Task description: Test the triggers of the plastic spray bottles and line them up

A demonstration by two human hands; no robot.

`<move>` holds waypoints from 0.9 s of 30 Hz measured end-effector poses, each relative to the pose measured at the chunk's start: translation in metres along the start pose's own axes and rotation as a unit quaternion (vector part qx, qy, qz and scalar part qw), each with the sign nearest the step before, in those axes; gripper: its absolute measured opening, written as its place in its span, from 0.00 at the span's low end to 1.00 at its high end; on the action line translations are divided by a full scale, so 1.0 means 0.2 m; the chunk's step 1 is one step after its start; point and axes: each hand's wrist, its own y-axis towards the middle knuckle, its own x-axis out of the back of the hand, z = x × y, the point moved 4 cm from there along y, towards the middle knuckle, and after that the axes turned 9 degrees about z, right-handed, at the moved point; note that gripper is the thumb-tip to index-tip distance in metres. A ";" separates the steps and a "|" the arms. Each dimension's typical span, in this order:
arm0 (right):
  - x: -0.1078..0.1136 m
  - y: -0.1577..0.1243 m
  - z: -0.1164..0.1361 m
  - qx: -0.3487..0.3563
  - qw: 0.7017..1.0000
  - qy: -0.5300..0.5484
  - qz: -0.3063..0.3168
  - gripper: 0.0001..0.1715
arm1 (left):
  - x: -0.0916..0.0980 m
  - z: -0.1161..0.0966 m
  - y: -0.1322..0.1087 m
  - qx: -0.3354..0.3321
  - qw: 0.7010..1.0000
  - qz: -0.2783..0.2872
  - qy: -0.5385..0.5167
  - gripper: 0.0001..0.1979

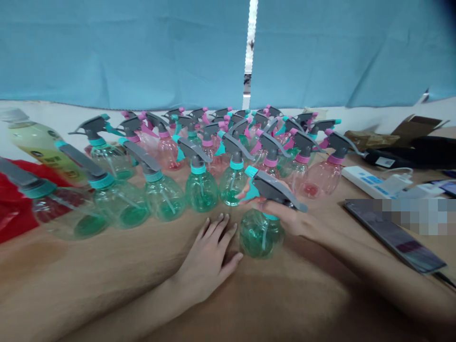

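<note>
My right hand [285,216] is wrapped around the neck of a clear green spray bottle [261,237] with a grey and turquoise spray head. Fingers of that hand reach the turquoise trigger. My left hand [213,256] lies flat on the wooden table [117,289], fingers spread, just left of this bottle and apart from it. Beyond my hands, several green spray bottles [202,190] form the front row. Pink spray bottles [322,175] stand on the right and behind, among more green ones.
On the left are a large drink bottle [42,145] and a red cloth or bag [17,209]. A white power strip [366,180] with a plugged-in charger and a dark phone [395,237] lie on the right. An open cardboard box [415,128] is behind them. Blue cloth [142,52] hangs at the back.
</note>
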 end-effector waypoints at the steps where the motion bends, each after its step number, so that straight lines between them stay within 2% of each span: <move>1: 0.00 0.00 0.00 0.006 1.000 0.004 0.003 0.18 | 0.00 0.00 0.00 0.000 1.000 0.001 0.000 0.28; 3: -0.01 0.00 -0.01 0.004 1.000 -0.005 0.010 0.25 | 0.00 0.00 0.00 0.000 1.000 0.002 -0.002 0.27; 5: -0.01 0.00 0.00 -0.002 1.000 -0.024 0.005 0.28 | 0.01 -0.01 0.00 -0.001 1.000 -0.001 -0.007 0.27; 12: -0.01 -0.01 0.02 0.003 0.999 -0.040 -0.008 0.26 | 0.01 0.00 0.00 -0.002 1.000 -0.020 -0.015 0.26; 27: -0.01 -0.01 0.00 0.008 0.999 -0.042 -0.009 0.24 | 0.00 0.00 0.00 0.000 1.000 -0.002 -0.003 0.28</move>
